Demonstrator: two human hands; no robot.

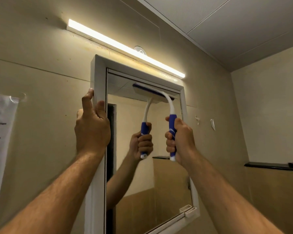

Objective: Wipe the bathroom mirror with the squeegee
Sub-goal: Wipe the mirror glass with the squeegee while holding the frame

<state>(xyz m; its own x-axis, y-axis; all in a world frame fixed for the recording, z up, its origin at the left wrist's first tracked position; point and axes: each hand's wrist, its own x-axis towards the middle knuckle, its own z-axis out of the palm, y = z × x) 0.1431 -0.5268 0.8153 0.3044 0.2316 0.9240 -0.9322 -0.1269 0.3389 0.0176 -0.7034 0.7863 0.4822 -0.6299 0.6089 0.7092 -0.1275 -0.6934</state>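
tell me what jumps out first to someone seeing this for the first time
The lit strip light glowing on the wall above the mirror draws the eye first. Next comes the blue and white squeegee, pressed against the top of the glass, its handle gripped by the right hand. The left hand holds the mirror's white frame at its upper left edge.

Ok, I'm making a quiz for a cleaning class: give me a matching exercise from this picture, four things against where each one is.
Things:
1. left hand
2. right hand
3. squeegee blade
4. light bar

Places:
A. against the top of the mirror glass
B. on the wall above the mirror
C. on the white frame's left edge
D. round the blue grip of the squeegee

Pairs: 1-C, 2-D, 3-A, 4-B
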